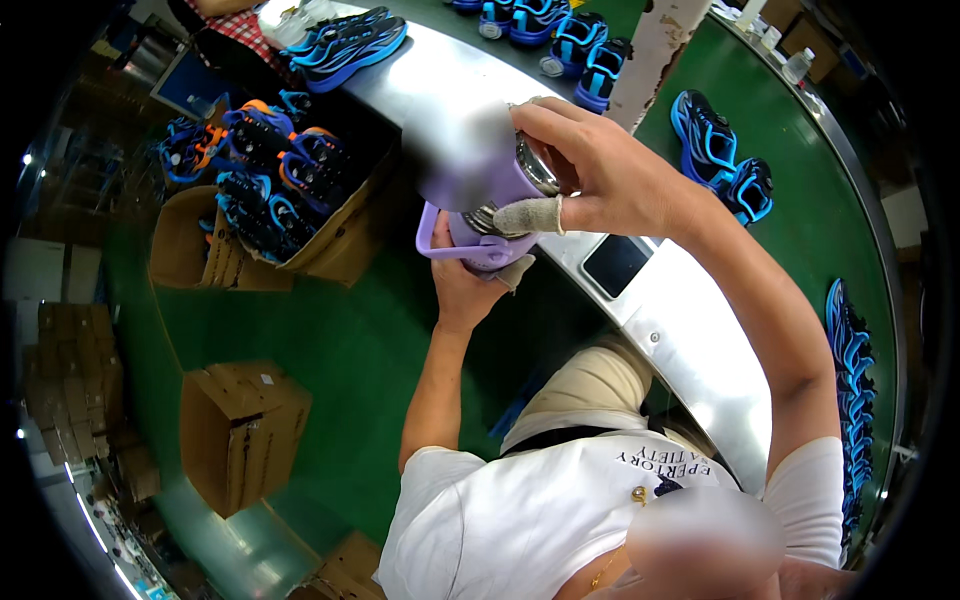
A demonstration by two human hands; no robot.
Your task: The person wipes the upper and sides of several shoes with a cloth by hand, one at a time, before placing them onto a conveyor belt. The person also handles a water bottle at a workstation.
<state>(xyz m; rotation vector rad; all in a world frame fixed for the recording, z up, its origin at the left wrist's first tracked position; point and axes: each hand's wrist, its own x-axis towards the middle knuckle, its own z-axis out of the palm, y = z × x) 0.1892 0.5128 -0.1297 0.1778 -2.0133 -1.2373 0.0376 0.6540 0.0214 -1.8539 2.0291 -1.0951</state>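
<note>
Out in front of me, beside the metal ledge, is a purple insulated bottle (490, 254) with a loop handle and a bare metal screw neck. My left hand (466, 295) grips its lower part, fingers wrapped round it near the handle. My right hand (610, 170) is closed round a purple upper piece (512, 183) with a shiny metal rim, tilted just above the neck. Whether the two pieces touch is unclear; a blurred patch hides part of the upper one. Grey cloth covers show on both thumbs.
A dark phone (615, 265) lies on the metal ledge (690, 345). Black-and-blue sneakers (350, 52) rest at its far end; another pair (720, 155) is on the green belt (800, 200). Left are a shoe-filled carton (345, 235) and an open carton (245, 430). A post (655, 60) stands ahead.
</note>
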